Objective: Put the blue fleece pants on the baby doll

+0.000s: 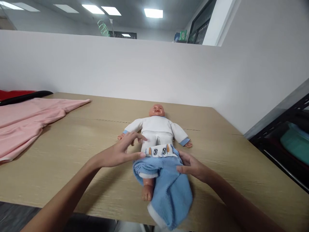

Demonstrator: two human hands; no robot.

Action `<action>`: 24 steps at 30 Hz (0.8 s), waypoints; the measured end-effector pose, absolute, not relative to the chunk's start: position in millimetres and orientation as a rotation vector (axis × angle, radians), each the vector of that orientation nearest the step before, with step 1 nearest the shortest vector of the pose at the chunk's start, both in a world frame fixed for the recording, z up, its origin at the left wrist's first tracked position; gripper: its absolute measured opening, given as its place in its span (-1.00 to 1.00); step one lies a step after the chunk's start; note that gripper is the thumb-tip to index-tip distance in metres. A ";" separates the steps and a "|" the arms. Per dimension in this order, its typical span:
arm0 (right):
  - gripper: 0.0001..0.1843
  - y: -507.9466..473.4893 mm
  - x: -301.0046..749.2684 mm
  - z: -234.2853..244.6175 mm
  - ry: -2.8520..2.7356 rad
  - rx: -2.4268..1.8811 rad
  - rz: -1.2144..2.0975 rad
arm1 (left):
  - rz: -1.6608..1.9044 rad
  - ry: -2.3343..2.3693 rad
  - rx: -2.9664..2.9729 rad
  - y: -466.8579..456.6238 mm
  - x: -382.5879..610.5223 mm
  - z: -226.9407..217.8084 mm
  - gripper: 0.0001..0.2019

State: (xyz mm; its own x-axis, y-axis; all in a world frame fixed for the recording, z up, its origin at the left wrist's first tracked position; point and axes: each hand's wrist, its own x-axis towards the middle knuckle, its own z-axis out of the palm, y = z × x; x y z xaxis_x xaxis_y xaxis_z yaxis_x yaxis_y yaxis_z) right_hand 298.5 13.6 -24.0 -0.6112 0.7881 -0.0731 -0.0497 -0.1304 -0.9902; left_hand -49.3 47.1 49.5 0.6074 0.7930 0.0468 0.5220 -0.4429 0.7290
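Observation:
A baby doll lies on its back on the table, head toward the wall, dressed in a white top with blue cuffs. Pale blue fleece trousers with a white patterned waistband are partly on its legs. One bare foot sticks out of a bunched trouser leg; the other leg's fabric lies flat over the table's front edge, hiding that foot. My left hand is open at the waistband's left side, thumb against it and fingers apart. My right hand grips the trousers' right side, some fingers hidden by cloth.
Pink cloth is spread at the table's left, with a red and black object behind it. A white wall closes off the back. To the right stands a black rack holding a green item.

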 end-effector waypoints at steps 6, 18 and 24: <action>-0.26 9.4 297.0 -25.6 -1.502 -0.728 1.820 | 0.289 0.542 2.357 77.7 12.5 72.8 -0.61; -0.41 -2.9 305.3 -15.7 -1.479 -0.802 1.779 | -0.028 0.224 1.692 123.9 50.1 44.4 -0.59; -0.36 -2.6 301.8 -11.0 -1.469 -0.938 1.690 | -0.150 0.177 1.792 118.2 43.9 43.4 -0.70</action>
State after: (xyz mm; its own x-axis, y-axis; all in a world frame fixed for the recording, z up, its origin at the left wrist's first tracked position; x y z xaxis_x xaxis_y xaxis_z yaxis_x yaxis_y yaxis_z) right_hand 301.8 -2.6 -11.0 -0.4936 0.8664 -0.0759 -0.0455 -0.1129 -0.9926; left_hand 43.9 118.2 43.4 0.9796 0.0392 -0.1971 0.2009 -0.2220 0.9541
